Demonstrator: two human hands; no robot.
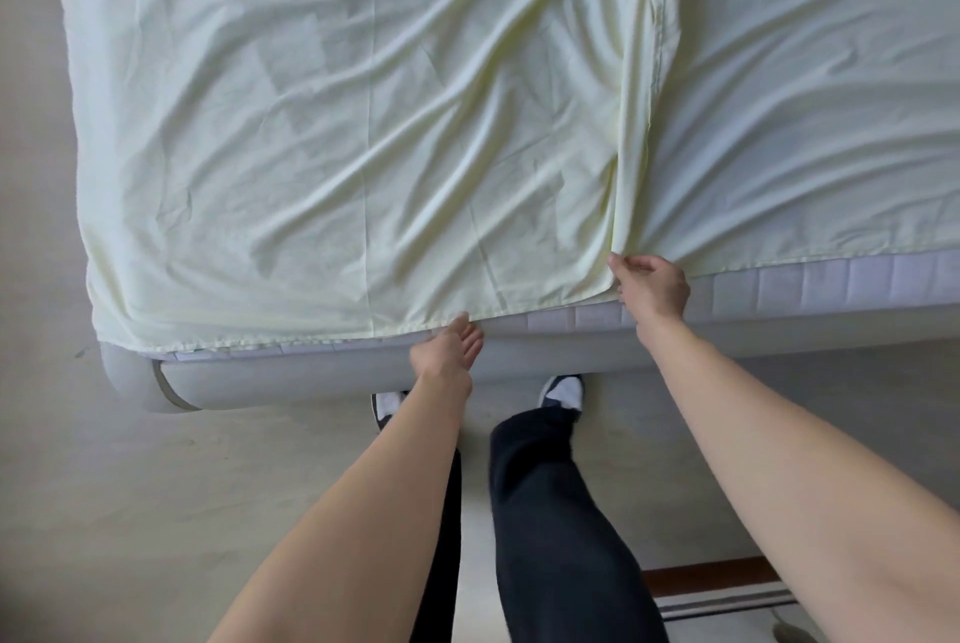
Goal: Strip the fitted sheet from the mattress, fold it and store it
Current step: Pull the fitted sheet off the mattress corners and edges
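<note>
No text, label, brand, number or sign can be read anywhere here.
</note>
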